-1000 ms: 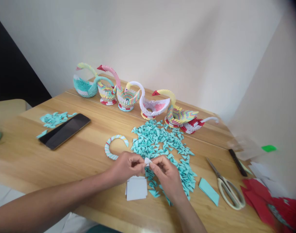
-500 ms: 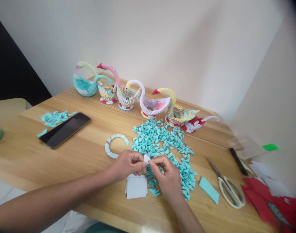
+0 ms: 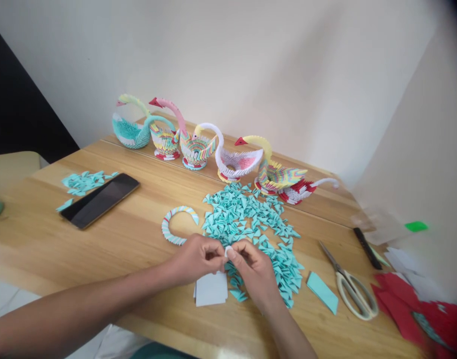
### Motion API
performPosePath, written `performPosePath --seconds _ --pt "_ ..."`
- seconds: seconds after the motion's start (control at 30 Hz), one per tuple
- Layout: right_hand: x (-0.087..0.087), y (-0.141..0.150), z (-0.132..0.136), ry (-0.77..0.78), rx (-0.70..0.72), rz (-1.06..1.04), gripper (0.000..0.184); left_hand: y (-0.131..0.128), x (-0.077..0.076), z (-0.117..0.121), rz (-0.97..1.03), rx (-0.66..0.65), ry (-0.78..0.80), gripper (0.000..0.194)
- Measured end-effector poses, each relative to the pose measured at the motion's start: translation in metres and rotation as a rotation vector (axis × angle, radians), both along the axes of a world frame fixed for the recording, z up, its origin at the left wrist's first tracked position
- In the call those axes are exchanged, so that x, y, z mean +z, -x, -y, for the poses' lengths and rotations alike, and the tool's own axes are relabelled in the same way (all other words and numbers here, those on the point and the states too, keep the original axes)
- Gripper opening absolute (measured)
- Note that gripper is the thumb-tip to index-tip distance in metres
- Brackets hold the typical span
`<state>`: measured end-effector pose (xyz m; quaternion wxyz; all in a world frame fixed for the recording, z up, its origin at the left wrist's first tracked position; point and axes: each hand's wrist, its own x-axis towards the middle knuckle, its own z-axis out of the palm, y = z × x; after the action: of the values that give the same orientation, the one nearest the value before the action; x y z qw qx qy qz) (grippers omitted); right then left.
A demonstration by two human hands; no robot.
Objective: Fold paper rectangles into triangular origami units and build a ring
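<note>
Between the fingertips of both hands is a small folded piece of white paper (image 3: pixel 227 251), mostly covered by the fingers. My left hand (image 3: pixel 200 257) pinches its left side, while my right hand (image 3: pixel 254 267) presses it with thumb and forefinger from the right. Below my left hand lies a stack of white paper rectangles (image 3: pixel 211 290). A large heap of folded teal paper triangles (image 3: pixel 247 212) spreads behind and under my right hand. Just beyond my left hand rests a curved striped paper piece (image 3: pixel 167 224), its near end partly hidden.
Several folded-paper swans (image 3: pixel 236 162) line the back of the wooden table. A phone (image 3: pixel 101 200) lies at left beside a smaller teal pile (image 3: pixel 85 182). At right are teal paper strips (image 3: pixel 323 293), scissors (image 3: pixel 351 291), a black-handled tool (image 3: pixel 367 248) and red paper (image 3: pixel 396 299).
The white paper piece shows less now, as my fingers have closed over it and my hands have drawn slightly together. Everything else on the table stays put.
</note>
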<state>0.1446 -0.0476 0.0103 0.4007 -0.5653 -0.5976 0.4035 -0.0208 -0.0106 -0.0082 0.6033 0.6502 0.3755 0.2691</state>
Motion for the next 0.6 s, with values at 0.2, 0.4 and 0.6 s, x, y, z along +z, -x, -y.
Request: performPosePath --seconds 0.2,0.4,0.6 --pt "0.001 -0.005 0.000 -0.227 -0.006 0.153 0.021 0.000 -0.001 -0.004 0.072 0.030 0.032 0.032" --pt "-0.005 -0.014 0.005 -0.639 0.021 0.398 0.018 0.003 0.000 -0.014 0.347 -0.177 0.637 0.055" --pt "-0.001 -0.010 0.002 -0.611 0.149 0.315 0.015 0.008 0.004 -0.014 0.419 -0.119 0.693 0.038"
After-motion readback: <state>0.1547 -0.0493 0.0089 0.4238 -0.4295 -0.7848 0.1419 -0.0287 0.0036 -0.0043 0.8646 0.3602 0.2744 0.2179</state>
